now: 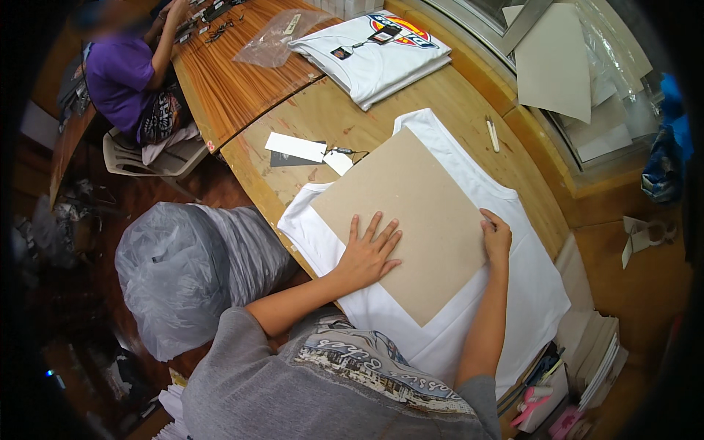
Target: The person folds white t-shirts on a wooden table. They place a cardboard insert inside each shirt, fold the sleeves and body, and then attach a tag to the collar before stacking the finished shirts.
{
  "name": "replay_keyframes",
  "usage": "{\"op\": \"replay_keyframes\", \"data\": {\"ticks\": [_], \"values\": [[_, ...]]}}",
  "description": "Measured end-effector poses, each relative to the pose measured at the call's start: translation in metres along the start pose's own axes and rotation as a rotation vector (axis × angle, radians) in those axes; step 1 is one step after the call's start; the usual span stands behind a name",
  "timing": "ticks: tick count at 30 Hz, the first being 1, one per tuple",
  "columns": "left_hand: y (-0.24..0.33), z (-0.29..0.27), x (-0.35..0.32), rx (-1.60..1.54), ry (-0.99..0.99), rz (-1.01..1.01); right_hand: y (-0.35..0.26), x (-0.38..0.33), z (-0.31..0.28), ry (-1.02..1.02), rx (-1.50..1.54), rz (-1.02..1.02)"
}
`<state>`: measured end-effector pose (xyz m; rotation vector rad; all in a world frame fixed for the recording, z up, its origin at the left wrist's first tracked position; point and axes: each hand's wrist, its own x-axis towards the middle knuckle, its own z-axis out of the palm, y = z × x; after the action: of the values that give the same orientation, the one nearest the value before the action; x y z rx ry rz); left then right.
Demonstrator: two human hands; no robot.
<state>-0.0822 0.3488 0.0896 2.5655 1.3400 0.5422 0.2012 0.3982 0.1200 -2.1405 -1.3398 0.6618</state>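
Cardboard [418, 191] on white garment [535, 279]

Its stiff rectangle partly covers soft fabric on wooden table [334, 117], plain and beige. Left hand [370, 255] rests there, fingers spread; right hand [497, 236] bends fingers at its edge, grip unclear.

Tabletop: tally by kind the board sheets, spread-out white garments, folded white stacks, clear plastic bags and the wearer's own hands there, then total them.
Board sheet: 1
Spread-out white garment: 1
Folded white stack: 1 (pieces in it cannot be counted)
Clear plastic bag: 1
Hands: 2, left hand and right hand
Total: 6
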Motion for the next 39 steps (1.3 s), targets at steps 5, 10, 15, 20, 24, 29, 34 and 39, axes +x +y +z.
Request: {"op": "replay_keyframes", "data": {"ticks": [5,10,15,20,24,29,34,39], "values": [[0.003,-0.004,0.003,0.002,-0.06,-0.011,0.005,0.002,-0.002,-0.02,0.055,0.013],[0.004,-0.008,0.006,-0.005,-0.079,-0.017,0.005,0.003,-0.001,-0.008,0.012,-0.047],[0.006,-0.01,0.008,0.018,-0.099,-0.029,-0.01,0.004,-0.009,-0.094,-0.174,0.008],[0.015,-0.021,0.029,0.083,-0.147,0.027,0.033,0.059,-0.025,0.336,-0.385,-0.114],[0.023,-0.003,0.079,0.118,-0.265,0.096,0.036,0.091,-0.054,0.121,-0.405,0.085],[0.048,0.013,0.107,0.422,-0.362,0.102,0.033,0.052,-0.075,0.034,-0.194,-0.103],[0.07,0.011,0.11,0.481,-0.473,0.057,0.006,-0.069,-0.024,0.147,-0.312,-0.354],[0.062,0.019,0.111,0.2,-0.117,0.742,0.023,-0.101,0.001,0.119,-0.483,-0.583]]}}
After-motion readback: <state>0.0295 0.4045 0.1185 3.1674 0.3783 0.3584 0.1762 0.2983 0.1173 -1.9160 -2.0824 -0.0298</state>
